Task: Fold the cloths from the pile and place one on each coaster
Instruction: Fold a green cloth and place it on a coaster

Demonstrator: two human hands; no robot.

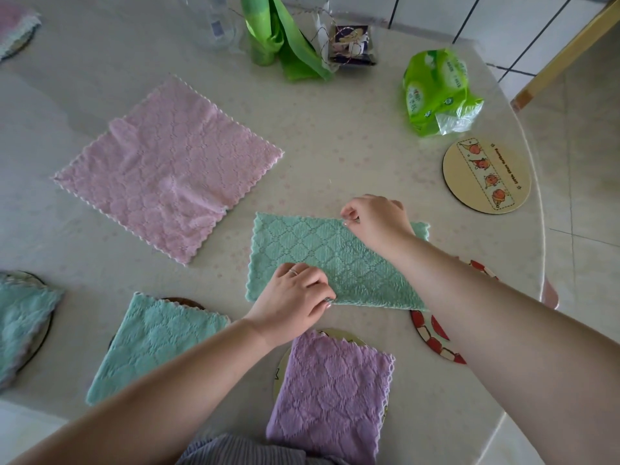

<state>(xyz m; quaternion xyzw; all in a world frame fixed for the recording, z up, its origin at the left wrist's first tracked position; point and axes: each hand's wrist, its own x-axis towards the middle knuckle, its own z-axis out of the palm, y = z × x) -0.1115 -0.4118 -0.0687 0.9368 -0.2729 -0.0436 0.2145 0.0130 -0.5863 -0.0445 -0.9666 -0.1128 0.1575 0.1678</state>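
Note:
A mint green cloth (312,250), folded in half into a rectangle, lies in the middle of the table. My left hand (295,300) pinches its near edge, and my right hand (372,219) pinches its far edge. Partly under this cloth and my right arm sits a red-and-white coaster (432,333). An unfolded pink cloth (167,169) lies flat at the upper left. Folded cloths rest on coasters near me: a green one (154,344), a purple one (332,391) and another green one (20,320) at the left edge. A bare round cream coaster (486,176) lies at the right.
At the back of the table (335,135) stand a clear bottle (218,25), green wrapping (275,38), a small dark box (352,45) and a green tissue pack (436,88). A cloth on a coaster (13,31) sits far left. The table's rounded edge runs down the right.

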